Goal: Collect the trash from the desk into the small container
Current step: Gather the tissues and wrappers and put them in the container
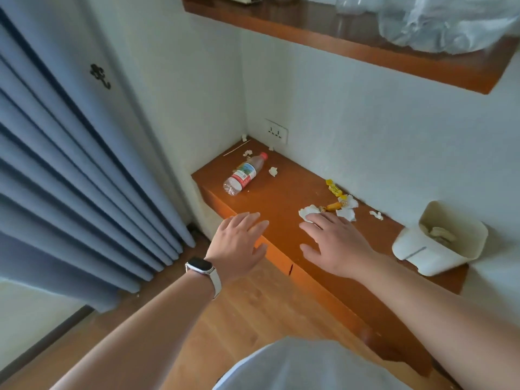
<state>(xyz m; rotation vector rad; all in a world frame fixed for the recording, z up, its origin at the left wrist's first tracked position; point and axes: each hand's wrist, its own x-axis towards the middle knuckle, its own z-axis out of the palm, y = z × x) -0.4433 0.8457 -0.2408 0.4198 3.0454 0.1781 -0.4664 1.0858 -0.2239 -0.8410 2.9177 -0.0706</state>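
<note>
Bare surface [281, 192] between bottle [244, 174] at left and paper-and-wrapper heap [347, 206] near back wall. Walls close rear, left corner. Container [427, 254] blocks right end. Shelf [365, 52] overhangs above.

Blue pleated curtains [70, 164] hang to the wooden floor [239, 311] at left, beside a white wall [365, 136] carrying a black ornamental hook [100, 76]. A white socket plate [277, 132] sits low near the corner, while crumpled clear plastic [450, 21] (contents unclear) lies on a wooden shelf [365, 49] overhead.
</note>
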